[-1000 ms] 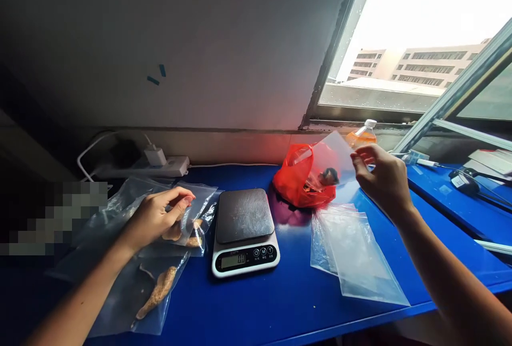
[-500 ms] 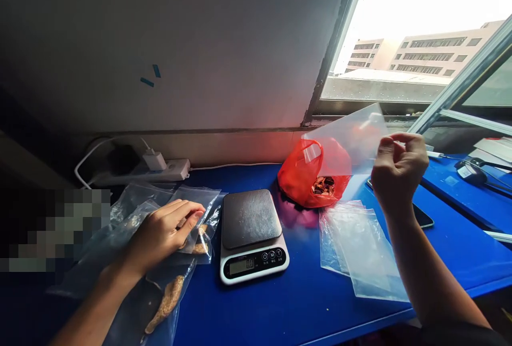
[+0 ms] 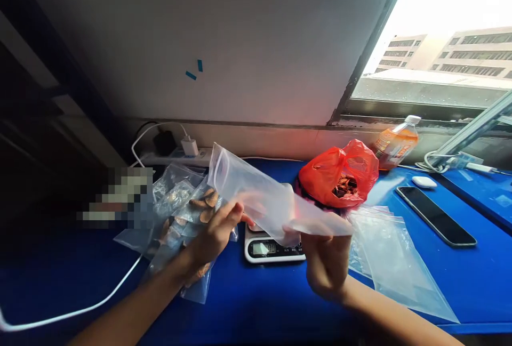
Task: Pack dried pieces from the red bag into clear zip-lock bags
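Observation:
A clear plastic zip bag (image 3: 264, 196) is stretched in the air between my hands, over the kitchen scale (image 3: 260, 255). My right hand (image 3: 330, 263) grips its right end. My left hand (image 3: 214, 234) is closed on its lower left side, thumb in front, with fingers showing faintly through the plastic. The bag's left end gapes and looks empty. Part of the scale's plate is hidden behind it. Below and left of my left hand lie filled clear bags (image 3: 176, 228) with brown dried pieces (image 3: 208, 199).
A red plastic bag (image 3: 320, 175) of dark dried slices (image 3: 346, 186) stands behind the scale. Flat clear bags (image 3: 404, 271) lie right, near a phone (image 3: 436, 215), a white case (image 3: 424, 182) and an orange drink bottle (image 3: 398, 143). A white cable (image 3: 80, 316) crosses the left side.
My right hand has brought the clear bag left and down over the scale. My left hand has risen from the filled bags and taken hold of it. The view has shifted left.

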Motion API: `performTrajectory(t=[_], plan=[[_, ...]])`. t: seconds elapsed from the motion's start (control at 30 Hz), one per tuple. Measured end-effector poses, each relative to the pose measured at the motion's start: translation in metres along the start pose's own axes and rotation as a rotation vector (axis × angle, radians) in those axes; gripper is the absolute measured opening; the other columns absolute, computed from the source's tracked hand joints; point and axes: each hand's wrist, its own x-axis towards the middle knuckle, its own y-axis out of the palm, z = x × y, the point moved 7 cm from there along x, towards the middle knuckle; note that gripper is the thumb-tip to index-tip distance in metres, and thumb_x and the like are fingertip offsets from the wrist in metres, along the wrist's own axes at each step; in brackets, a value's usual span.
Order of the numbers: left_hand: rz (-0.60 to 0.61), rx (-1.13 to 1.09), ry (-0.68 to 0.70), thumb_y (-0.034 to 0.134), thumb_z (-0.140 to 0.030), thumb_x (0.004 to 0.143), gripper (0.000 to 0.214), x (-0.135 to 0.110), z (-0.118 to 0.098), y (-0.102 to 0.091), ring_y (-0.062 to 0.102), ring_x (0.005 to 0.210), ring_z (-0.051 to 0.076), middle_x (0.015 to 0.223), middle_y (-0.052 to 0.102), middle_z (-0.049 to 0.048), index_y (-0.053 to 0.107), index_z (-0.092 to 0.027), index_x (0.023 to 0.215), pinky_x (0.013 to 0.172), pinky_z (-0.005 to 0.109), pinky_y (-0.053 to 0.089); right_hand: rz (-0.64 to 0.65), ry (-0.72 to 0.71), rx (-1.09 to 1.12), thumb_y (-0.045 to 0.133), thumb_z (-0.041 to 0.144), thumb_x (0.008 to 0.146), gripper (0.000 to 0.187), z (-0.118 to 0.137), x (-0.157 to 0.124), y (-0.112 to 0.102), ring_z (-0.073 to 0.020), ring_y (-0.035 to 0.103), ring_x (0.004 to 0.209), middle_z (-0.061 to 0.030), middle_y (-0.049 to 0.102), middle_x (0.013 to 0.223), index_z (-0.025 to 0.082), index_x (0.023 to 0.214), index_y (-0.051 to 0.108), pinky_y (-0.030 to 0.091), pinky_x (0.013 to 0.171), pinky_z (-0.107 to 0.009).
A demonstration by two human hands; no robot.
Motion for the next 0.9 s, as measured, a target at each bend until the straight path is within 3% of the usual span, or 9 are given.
performTrajectory(t=[0.07,0.17,0.27,0.37,0.43,0.57,0.67,0.9], plan=[[-0.151,-0.184,-0.032,0.044,-0.053,0.092,0.037,0.004,-0.001,-0.009,0.063,0.079,0.021,0.081,0.067,0.0060,0.061,-0.021,0.085,0.076,0.036,0.052,0.000,-0.090,-0.012,0.056,0.036,0.091,0.033,0.003,-0.003,0.004,-0.0225,0.063,0.063,0.0067,0.069,0.092,0.053,0.115,0.043,0.055,0.055,-0.045],[-0.298,-0.324,-0.042,0.054,-0.046,0.084,0.025,0.011,-0.008,-0.022,0.055,0.059,0.015,0.063,0.057,-0.0018,0.055,-0.021,0.084,0.062,0.029,0.049,0.089,-0.008,0.016,0.054,0.030,0.094,0.033,0.001,-0.003,0.011,-0.0187,0.063,0.063,0.0040,0.069,0.089,0.045,0.120,0.040,0.054,0.056,-0.038],[-0.367,-0.320,-0.033,0.057,-0.040,0.079,0.020,0.014,-0.012,-0.033,0.049,0.052,0.013,0.053,0.051,-0.0047,0.057,-0.021,0.082,0.055,0.025,0.043,0.140,0.033,0.106,0.056,0.045,0.092,0.041,0.004,0.002,0.011,-0.0197,0.064,0.071,0.0000,0.068,0.084,0.036,0.126,0.036,0.053,0.064,-0.036],[-0.243,-0.198,-0.050,0.055,-0.036,0.078,0.020,0.016,-0.013,-0.029,0.048,0.051,0.013,0.051,0.053,-0.0020,0.059,-0.019,0.072,0.054,0.025,0.041,0.140,0.072,0.227,0.048,0.068,0.087,0.052,0.005,0.014,0.004,-0.0192,0.060,0.065,-0.0006,0.065,0.075,0.029,0.122,0.042,0.048,0.063,-0.035],[-0.147,-0.124,-0.063,0.053,-0.035,0.079,0.022,0.015,-0.013,-0.023,0.049,0.052,0.013,0.052,0.054,-0.0004,0.059,-0.018,0.065,0.054,0.026,0.041,0.160,0.145,0.248,0.048,0.072,0.084,0.055,0.001,0.023,0.001,-0.0180,0.057,0.060,-0.0002,0.064,0.072,0.028,0.117,0.045,0.046,0.060,-0.033],[-0.001,-0.013,-0.079,0.053,-0.035,0.080,0.025,0.012,-0.013,-0.012,0.048,0.050,0.012,0.052,0.054,0.0000,0.058,-0.018,0.061,0.052,0.025,0.038,0.118,0.258,0.119,0.062,0.050,0.086,0.042,-0.012,0.029,-0.006,-0.0147,0.054,0.056,0.0039,0.061,0.067,0.028,0.117,0.043,0.042,0.055,-0.027],[0.099,0.049,-0.093,0.050,-0.038,0.082,0.028,0.011,-0.011,-0.003,0.047,0.048,0.012,0.052,0.056,0.0009,0.060,-0.017,0.066,0.051,0.025,0.035,0.084,0.281,0.032,0.061,0.040,0.089,0.035,-0.019,0.024,-0.006,-0.0126,0.051,0.055,0.0057,0.055,0.064,0.028,0.117,0.044,0.039,0.053,-0.024],[0.141,0.245,-0.049,0.044,-0.039,0.088,0.033,0.014,-0.002,-0.004,0.048,0.046,0.011,0.050,0.056,-0.0006,0.058,-0.016,0.070,0.047,0.022,0.035,0.126,0.270,-0.093,0.052,0.033,0.093,0.027,-0.024,0.021,-0.006,-0.0111,0.047,0.052,0.0067,0.051,0.063,0.026,0.118,0.042,0.036,0.050,-0.022]])
